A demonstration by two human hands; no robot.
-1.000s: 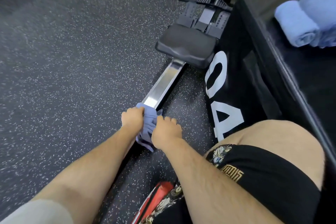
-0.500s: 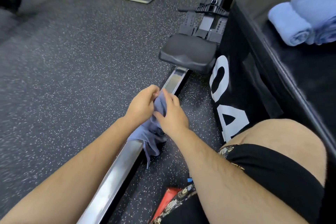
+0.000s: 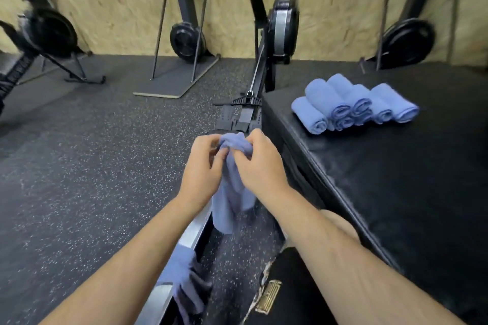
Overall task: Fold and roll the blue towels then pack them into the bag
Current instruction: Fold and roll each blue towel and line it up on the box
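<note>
both hands sit near the middle of the view, close together, each pinching the top of one blue towel [image 3: 229,192]. the left hand [image 3: 203,166] holds the bunched upper edge between thumb and curled fingers; the right hand [image 3: 260,166] grips the same bunch from the other side, its fingers curled over the cloth. the hands nearly touch. the rest of the towel hangs loose and crumpled below them, toward six o'clock, above the silver rail [image 3: 188,239] of a rowing machine.

lower on that rail, at about seven o'clock from the hands, a second towel [image 3: 182,266] lies draped over the metal – unfolded, one end hanging down the side.

at two o'clock from the hands stands a black padded counter [image 3: 396,206]. on its top, near the far corner, a small pile of rolled towels [image 3: 324,97] lies side by side, some resting on top of others, spiral ends facing the camera. the pile is well apart from the hands.

at twelve o'clock the rower's footplates [image 3: 237,116] show just past the hands, and its flywheel [image 3: 284,26] stands further back by the wooden wall [image 3: 343,8]. more machines stand along that wall at ten and eleven o'clock. the speckled rubber floor [image 3: 79,166] fills the left side. a bare knee [image 3: 340,221] and black shorts [image 3: 295,295] show at five o'clock.
</note>
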